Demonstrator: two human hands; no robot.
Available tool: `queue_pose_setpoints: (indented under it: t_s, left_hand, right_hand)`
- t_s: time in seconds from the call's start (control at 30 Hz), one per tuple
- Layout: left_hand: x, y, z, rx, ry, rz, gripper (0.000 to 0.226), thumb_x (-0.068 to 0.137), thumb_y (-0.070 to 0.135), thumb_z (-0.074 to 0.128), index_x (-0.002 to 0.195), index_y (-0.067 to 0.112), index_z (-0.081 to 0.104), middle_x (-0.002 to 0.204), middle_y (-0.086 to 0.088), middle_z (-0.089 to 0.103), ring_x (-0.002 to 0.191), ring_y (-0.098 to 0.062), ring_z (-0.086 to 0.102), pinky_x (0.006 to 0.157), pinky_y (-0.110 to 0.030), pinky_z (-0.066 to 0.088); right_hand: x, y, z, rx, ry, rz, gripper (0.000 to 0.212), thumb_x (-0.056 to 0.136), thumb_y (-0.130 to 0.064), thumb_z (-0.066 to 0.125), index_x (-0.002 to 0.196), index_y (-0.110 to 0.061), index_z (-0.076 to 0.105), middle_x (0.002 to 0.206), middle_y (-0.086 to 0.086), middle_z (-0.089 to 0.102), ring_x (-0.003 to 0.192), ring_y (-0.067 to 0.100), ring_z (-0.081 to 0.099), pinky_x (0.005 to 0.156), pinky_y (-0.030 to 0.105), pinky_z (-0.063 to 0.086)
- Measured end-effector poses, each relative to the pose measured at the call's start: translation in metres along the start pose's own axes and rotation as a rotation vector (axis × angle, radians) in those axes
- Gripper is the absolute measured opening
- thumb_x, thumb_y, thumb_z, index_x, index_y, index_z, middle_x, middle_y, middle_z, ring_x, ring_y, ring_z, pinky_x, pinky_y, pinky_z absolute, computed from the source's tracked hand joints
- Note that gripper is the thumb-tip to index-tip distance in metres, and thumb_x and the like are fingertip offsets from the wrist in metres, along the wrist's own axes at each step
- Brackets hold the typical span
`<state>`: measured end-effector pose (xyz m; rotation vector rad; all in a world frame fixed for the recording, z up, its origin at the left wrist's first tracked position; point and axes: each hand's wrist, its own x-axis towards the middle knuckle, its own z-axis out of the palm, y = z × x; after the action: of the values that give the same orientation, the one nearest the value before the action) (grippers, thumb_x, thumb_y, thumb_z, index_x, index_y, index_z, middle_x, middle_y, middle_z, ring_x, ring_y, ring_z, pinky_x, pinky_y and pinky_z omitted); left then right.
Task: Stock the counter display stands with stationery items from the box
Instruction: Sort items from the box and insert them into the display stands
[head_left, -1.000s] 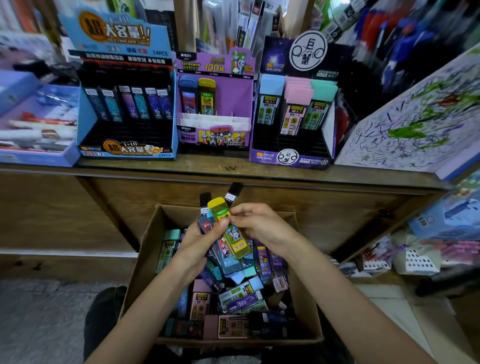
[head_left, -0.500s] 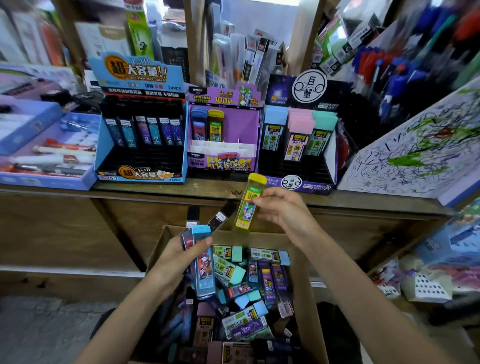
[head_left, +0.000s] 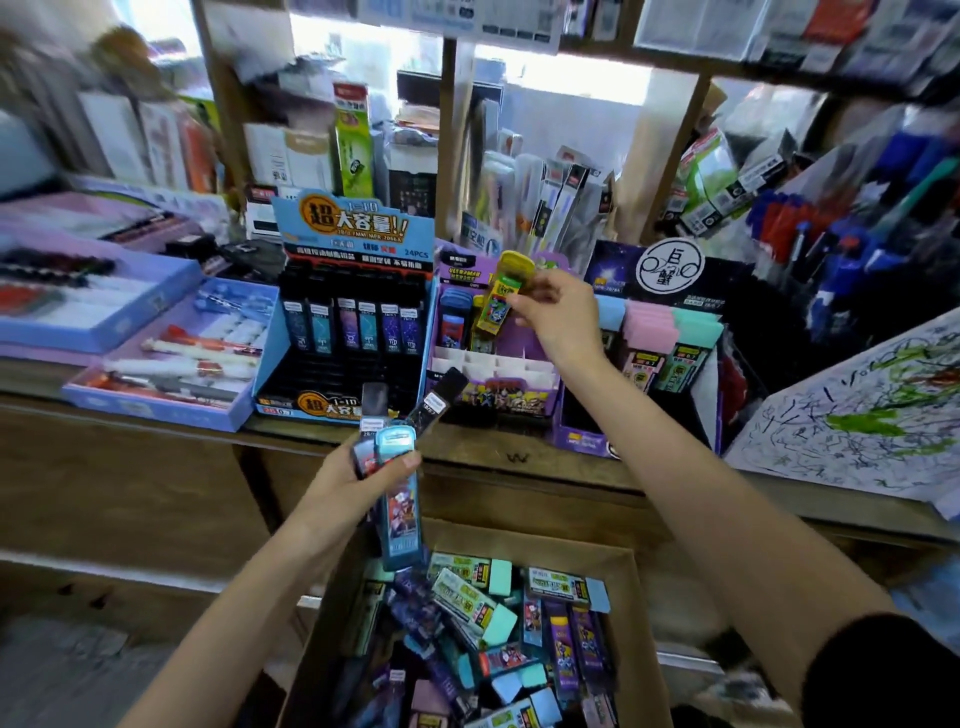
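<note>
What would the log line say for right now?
right hand: holds yellow case at purple stand | left hand: grips blue case, black cases | box: many items

The blue display stand (head_left: 353, 228) bore "超大容量!!" in large characters on its header, with "1-10" above them and "24PCS" at the lower right. Its front lip repeated "超" and "1-10". The purple display stand (head_left: 460, 267) read "ULTRAMAN" on its header. The dark display stand (head_left: 670, 267) carried a round white logo with the character "蟹". Smaller print elsewhere was too blurred to read.
</note>
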<state>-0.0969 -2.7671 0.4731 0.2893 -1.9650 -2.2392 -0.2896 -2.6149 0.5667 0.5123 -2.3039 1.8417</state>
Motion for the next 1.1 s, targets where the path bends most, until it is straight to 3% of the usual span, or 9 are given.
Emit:
queue_pose_setpoints:
  t_s: [0.13, 0.3, 0.47, 0.6, 0.7, 0.8, 0.87, 1.0, 1.1]
  left_hand:
    - [0.003, 0.000, -0.003, -0.009, -0.004, 0.015, 0.024, 0.075, 0.022, 0.068, 0.096, 0.012, 0.061, 0.071, 0.008, 0.068, 0.070, -0.008, 0.065, 0.060, -0.018, 0.050]
    - [0.006, -0.001, -0.006, -0.008, 0.030, 0.004, 0.021, 0.081, 0.016, 0.066, 0.101, 0.011, 0.061, 0.077, 0.003, 0.069, 0.071, -0.009, 0.067, 0.060, -0.018, 0.052]
    - [0.004, 0.002, -0.006, 0.002, 0.024, 0.026, 0.042, 0.067, 0.035, 0.070, 0.102, 0.013, 0.063, 0.079, 0.004, 0.070, 0.074, -0.010, 0.068, 0.062, -0.017, 0.051]
    - [0.004, 0.005, -0.003, -0.018, 0.080, 0.048, 0.041, 0.068, 0.040, 0.067, 0.100, 0.015, 0.062, 0.078, 0.004, 0.070, 0.071, -0.009, 0.068, 0.058, -0.017, 0.051]
    - [0.007, 0.011, -0.001, -0.092, 0.141, 0.088, 0.036, 0.070, 0.041, 0.065, 0.096, 0.016, 0.062, 0.071, 0.009, 0.069, 0.069, -0.007, 0.067, 0.057, -0.016, 0.051]
    - [0.012, 0.020, 0.002, -0.141, 0.181, 0.097, 0.035, 0.070, 0.044, 0.064, 0.091, 0.016, 0.062, 0.069, 0.007, 0.068, 0.065, -0.007, 0.066, 0.056, -0.016, 0.051]
    - [0.015, 0.026, 0.005, -0.143, 0.175, 0.101, 0.039, 0.069, 0.046, 0.063, 0.092, 0.015, 0.062, 0.069, 0.006, 0.068, 0.064, -0.006, 0.066, 0.055, -0.015, 0.051]
    - [0.017, 0.032, 0.011, -0.198, 0.200, 0.110, 0.040, 0.066, 0.048, 0.062, 0.089, 0.015, 0.063, 0.069, 0.005, 0.072, 0.064, -0.006, 0.068, 0.054, -0.017, 0.052]
    - [0.016, 0.031, 0.010, -0.237, 0.226, 0.112, 0.049, 0.064, 0.053, 0.063, 0.095, 0.015, 0.062, 0.074, 0.005, 0.073, 0.068, -0.009, 0.070, 0.056, -0.018, 0.053]
  right_hand:
    - [0.007, 0.012, 0.008, -0.162, -0.047, -0.041, 0.015, 0.080, -0.006, 0.071, 0.080, -0.017, 0.060, 0.070, -0.007, 0.058, 0.074, 0.017, 0.060, 0.079, 0.042, 0.056]
    - [0.006, 0.024, 0.013, -0.414, -0.095, -0.099, 0.013, 0.082, -0.018, 0.071, 0.092, -0.009, 0.067, 0.073, -0.007, 0.060, 0.073, 0.012, 0.057, 0.062, 0.011, 0.042]
    - [0.001, 0.028, 0.018, -0.832, -0.202, -0.179, 0.023, 0.089, -0.024, 0.064, 0.086, -0.001, 0.062, 0.082, 0.013, 0.066, 0.079, 0.026, 0.061, 0.073, 0.036, 0.052]
    - [-0.009, 0.022, 0.014, -0.922, -0.164, -0.205, 0.028, 0.092, -0.032, 0.058, 0.085, -0.005, 0.060, 0.079, 0.007, 0.059, 0.076, 0.024, 0.058, 0.068, 0.036, 0.048]
    - [-0.037, 0.008, 0.011, -0.708, -0.092, -0.274, 0.022, 0.094, -0.033, 0.053, 0.083, -0.015, 0.059, 0.081, -0.003, 0.052, 0.073, 0.013, 0.051, 0.065, 0.027, 0.037]
    - [-0.073, -0.016, 0.017, -0.266, -0.407, -0.056, 0.020, 0.090, -0.040, 0.056, 0.076, -0.028, 0.063, 0.075, -0.009, 0.063, 0.068, 0.005, 0.060, 0.061, 0.020, 0.041]
    - [-0.093, -0.024, 0.028, -0.096, -0.585, 0.046, 0.012, 0.086, -0.036, 0.063, 0.081, -0.025, 0.065, 0.079, -0.006, 0.066, 0.069, 0.003, 0.062, 0.057, 0.015, 0.045]
    - [-0.110, -0.027, 0.045, 0.024, -0.548, 0.131, 0.014, 0.082, -0.026, 0.071, 0.087, -0.017, 0.061, 0.091, 0.010, 0.063, 0.081, 0.015, 0.061, 0.072, 0.034, 0.053]
    - [-0.111, -0.027, 0.046, 0.058, -0.528, 0.167, 0.009, 0.083, -0.018, 0.070, 0.085, -0.017, 0.061, 0.090, 0.010, 0.061, 0.080, 0.014, 0.059, 0.068, 0.031, 0.051]
